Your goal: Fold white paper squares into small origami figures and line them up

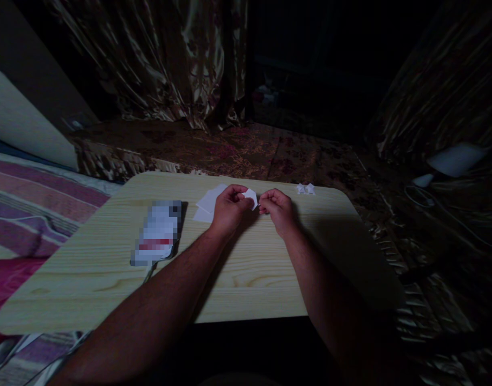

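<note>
Small white folded paper piece sits pinched between the two hands, raised just above the pale wood-grain tabletop near its far middle. Nearest the camera, both bare forearms reach forward over the tabletop and converge. The left hand has its fingers curled, the grip pressed together on the left part of the paper; the right hand is also curled, its fingertips closed at the paper's right corner, though the dim light hides how much of the paper it actually holds. The paper lies between the two grips, more on the left hand's side, so the left hand carries most of it. Its long axis seems to run left to right, but it is too small to be certain.

To the left of the left forearm, a dark flat phone-like device with a blurred screen rests on the tabletop, well apart from the hands. Just behind the left hand, a few flat white paper sheets lie overlapped. Further off, near the far right edge, two tiny white folded paper shapes sit side by side. Nothing stands between the hands. Beyond lie a patterned brown carpet and shiny draped curtains; a striped blanket lies left.
</note>
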The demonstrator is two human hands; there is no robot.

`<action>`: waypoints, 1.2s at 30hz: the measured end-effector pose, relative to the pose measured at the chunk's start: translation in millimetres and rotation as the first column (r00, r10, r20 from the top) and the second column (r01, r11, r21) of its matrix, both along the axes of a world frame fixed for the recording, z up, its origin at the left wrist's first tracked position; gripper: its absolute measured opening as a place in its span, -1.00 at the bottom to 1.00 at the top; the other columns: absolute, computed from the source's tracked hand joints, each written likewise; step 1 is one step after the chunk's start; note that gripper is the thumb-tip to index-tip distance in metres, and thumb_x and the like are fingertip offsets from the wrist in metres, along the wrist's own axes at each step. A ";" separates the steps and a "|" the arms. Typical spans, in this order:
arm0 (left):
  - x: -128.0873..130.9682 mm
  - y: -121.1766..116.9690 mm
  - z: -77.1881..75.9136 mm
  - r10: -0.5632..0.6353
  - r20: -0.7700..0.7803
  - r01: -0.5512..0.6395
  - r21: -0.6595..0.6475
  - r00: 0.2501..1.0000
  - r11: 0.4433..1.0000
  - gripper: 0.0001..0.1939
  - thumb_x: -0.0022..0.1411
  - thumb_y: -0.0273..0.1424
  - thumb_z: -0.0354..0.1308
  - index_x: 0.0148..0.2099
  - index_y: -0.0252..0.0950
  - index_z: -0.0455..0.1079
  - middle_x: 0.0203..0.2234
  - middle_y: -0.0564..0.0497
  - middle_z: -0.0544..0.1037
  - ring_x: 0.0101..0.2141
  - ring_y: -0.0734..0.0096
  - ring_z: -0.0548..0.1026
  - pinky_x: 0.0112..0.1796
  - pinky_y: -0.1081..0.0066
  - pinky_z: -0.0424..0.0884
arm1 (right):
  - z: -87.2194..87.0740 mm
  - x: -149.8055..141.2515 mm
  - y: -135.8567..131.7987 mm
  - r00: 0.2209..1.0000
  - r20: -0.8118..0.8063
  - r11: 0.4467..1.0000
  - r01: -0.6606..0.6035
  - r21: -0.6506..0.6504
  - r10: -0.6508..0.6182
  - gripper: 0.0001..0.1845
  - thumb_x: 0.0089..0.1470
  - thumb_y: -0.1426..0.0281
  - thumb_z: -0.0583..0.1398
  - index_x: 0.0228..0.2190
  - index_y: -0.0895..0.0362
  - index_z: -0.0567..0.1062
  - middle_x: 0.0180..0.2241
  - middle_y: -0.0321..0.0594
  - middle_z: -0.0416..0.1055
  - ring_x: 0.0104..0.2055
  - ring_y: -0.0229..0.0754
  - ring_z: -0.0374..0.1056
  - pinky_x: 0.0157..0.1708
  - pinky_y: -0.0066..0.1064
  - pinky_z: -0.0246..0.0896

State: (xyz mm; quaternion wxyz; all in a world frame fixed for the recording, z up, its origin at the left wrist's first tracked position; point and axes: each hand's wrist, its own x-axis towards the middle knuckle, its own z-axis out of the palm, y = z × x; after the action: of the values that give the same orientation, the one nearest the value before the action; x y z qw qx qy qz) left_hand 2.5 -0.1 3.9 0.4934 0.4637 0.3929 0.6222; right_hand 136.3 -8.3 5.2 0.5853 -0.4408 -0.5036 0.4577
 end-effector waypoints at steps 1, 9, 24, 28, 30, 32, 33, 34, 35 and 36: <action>0.6 -0.8 1.1 0.003 0.005 -0.003 -0.004 1.000 1.000 -0.68 -0.20 -0.50 0.26 -0.28 -0.31 0.38 -0.54 0.11 0.45 -0.56 0.55 0.37 -0.48 0.53 0.28 | 0.5 -0.1 -0.4 1.000 0.024 1.000 0.004 0.012 -0.004 -0.87 -0.18 0.37 0.23 -0.50 0.14 0.39 -0.61 -0.39 0.31 -0.58 -0.34 0.25 -0.55 -0.50 0.20; 0.8 -1.4 0.7 -0.015 -0.018 0.015 0.015 1.000 1.000 -0.69 -0.19 -0.50 0.26 -0.28 -0.31 0.37 -0.56 0.11 0.43 -0.56 0.54 0.38 -0.49 0.52 0.29 | 0.0 -1.5 -0.6 0.978 0.202 0.999 0.036 0.028 -0.041 -0.90 -0.18 0.37 0.20 -0.55 0.15 0.41 -0.62 -0.37 0.31 -0.60 -0.36 0.16 -0.59 -0.50 0.04; -0.1 -1.9 0.6 -0.078 0.012 0.078 0.004 0.997 0.997 -0.67 -0.17 -0.49 0.26 -0.25 -0.29 0.35 -0.62 0.16 0.39 -0.61 0.56 0.35 -0.51 0.53 0.27 | 2.5 -3.8 -5.2 0.977 0.211 1.000 0.010 0.024 -0.015 -0.89 -0.15 0.35 0.18 -0.54 0.14 0.38 -0.66 -0.39 0.26 -0.60 -0.34 0.13 -0.58 -0.49 0.00; -0.6 -1.8 3.2 -0.066 0.025 0.066 0.002 0.997 0.998 -0.65 -0.17 -0.50 0.26 -0.24 -0.29 0.36 -0.61 0.17 0.39 -0.60 0.58 0.34 -0.50 0.53 0.28 | 0.0 -4.5 -4.1 0.978 0.209 1.000 0.006 0.017 -0.010 -0.87 -0.12 0.32 0.19 -0.50 0.13 0.39 -0.66 -0.39 0.26 -0.60 -0.34 0.13 -0.59 -0.49 0.00; -1.1 -1.2 3.3 -0.061 0.019 0.060 0.008 0.998 0.998 -0.66 -0.16 -0.49 0.26 -0.23 -0.30 0.38 -0.61 0.16 0.40 -0.59 0.57 0.35 -0.49 0.53 0.29 | -0.8 -4.5 -3.3 0.978 0.208 1.000 0.001 0.015 -0.004 -0.86 -0.11 0.31 0.19 -0.49 0.13 0.39 -0.66 -0.40 0.25 -0.61 -0.35 0.12 -0.60 -0.50 0.00; -1.5 -0.7 2.7 -0.053 0.004 0.053 0.023 0.999 0.998 -0.66 -0.15 -0.47 0.26 -0.22 -0.31 0.41 -0.60 0.15 0.40 -0.58 0.57 0.34 -0.48 0.52 0.29 | -0.5 -3.7 -2.7 0.981 0.194 1.000 0.007 0.020 -0.011 -0.85 -0.10 0.31 0.19 -0.50 0.14 0.38 -0.66 -0.40 0.24 -0.62 -0.36 0.11 -0.61 -0.51 0.01; -1.5 -0.7 2.2 -0.053 -0.006 0.053 0.030 0.999 0.998 -0.66 -0.15 -0.47 0.27 -0.21 -0.32 0.42 -0.60 0.14 0.39 -0.57 0.58 0.34 -0.48 0.52 0.29 | 0.1 -3.0 -2.4 0.984 0.177 0.999 0.017 0.032 -0.022 -0.85 -0.10 0.31 0.20 -0.50 0.14 0.38 -0.64 -0.39 0.26 -0.61 -0.36 0.13 -0.61 -0.51 0.03; -1.3 -0.8 1.7 -0.056 -0.017 0.057 0.036 0.998 0.998 -0.65 -0.15 -0.47 0.27 -0.21 -0.33 0.43 -0.60 0.14 0.39 -0.57 0.58 0.33 -0.48 0.52 0.29 | 0.9 -2.0 -2.3 0.988 0.153 0.998 0.027 0.052 -0.035 -0.84 -0.11 0.32 0.21 -0.47 0.14 0.38 -0.60 -0.37 0.29 -0.58 -0.36 0.17 -0.61 -0.52 0.06; -1.0 -1.1 1.1 -0.063 -0.027 0.064 0.038 0.998 0.997 -0.65 -0.14 -0.47 0.27 -0.20 -0.33 0.44 -0.59 0.14 0.38 -0.57 0.58 0.32 -0.48 0.53 0.29 | 2.0 -0.9 -2.3 0.991 0.126 0.997 0.035 0.076 -0.045 -0.82 -0.11 0.32 0.22 -0.41 0.14 0.39 -0.54 -0.35 0.33 -0.55 -0.34 0.21 -0.60 -0.52 0.10; -0.6 -1.6 0.5 -0.073 -0.036 0.074 0.041 0.997 0.996 -0.65 -0.14 -0.47 0.27 -0.20 -0.34 0.45 -0.59 0.13 0.38 -0.57 0.59 0.32 -0.49 0.53 0.28 | 3.0 0.3 -2.3 0.994 0.100 0.994 0.039 0.097 -0.049 -0.77 -0.12 0.32 0.23 -0.34 0.12 0.39 -0.48 -0.33 0.36 -0.50 -0.33 0.26 -0.59 -0.52 0.13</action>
State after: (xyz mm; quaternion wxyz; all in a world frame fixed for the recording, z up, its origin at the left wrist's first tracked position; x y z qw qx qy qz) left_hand 1.9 -1.7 4.4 0.4992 0.4988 0.3708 0.6038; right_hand 136.6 -10.5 8.2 0.5891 -0.4461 -0.5444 0.3970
